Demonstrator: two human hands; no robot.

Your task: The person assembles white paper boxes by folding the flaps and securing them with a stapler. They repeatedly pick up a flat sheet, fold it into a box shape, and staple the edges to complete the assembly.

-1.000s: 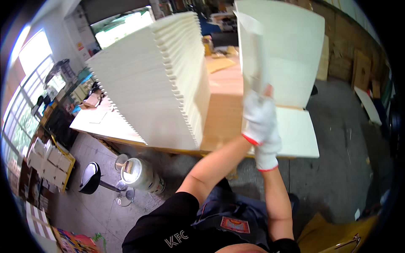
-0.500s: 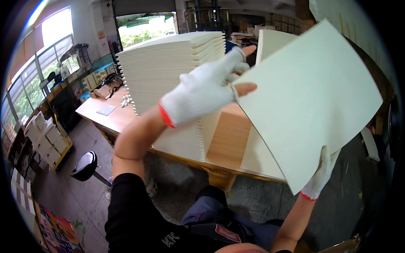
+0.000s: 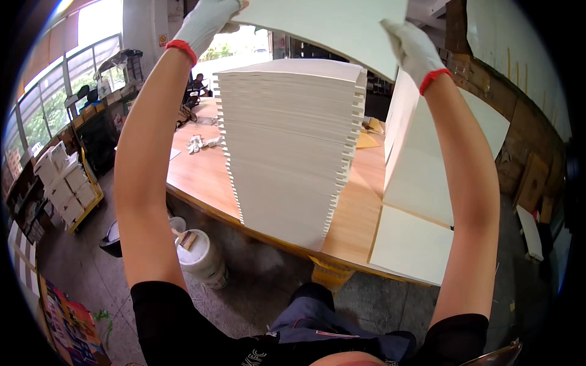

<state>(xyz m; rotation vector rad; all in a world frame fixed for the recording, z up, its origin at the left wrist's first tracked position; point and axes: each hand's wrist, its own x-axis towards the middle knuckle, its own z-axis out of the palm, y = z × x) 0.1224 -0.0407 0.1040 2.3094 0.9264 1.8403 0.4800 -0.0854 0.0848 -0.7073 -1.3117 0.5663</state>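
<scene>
Sheet (image 3: 323, 27) held high above the tall white stack (image 3: 287, 140), pinched at left by the closed left hand (image 3: 210, 23), at right by the closed right hand (image 3: 416, 53). Probably light, springy, easily creased; best gripped by opposite edges.

Gloved hands (image 3: 416, 53) hold a white sheet (image 3: 332, 23), seemingly above the tall stack (image 3: 285, 146).

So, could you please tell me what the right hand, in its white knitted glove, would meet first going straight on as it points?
Likely the thin, flat, off-white raised sheet, whose edge the right hand seems to hold, though depth there is unclear.
</scene>
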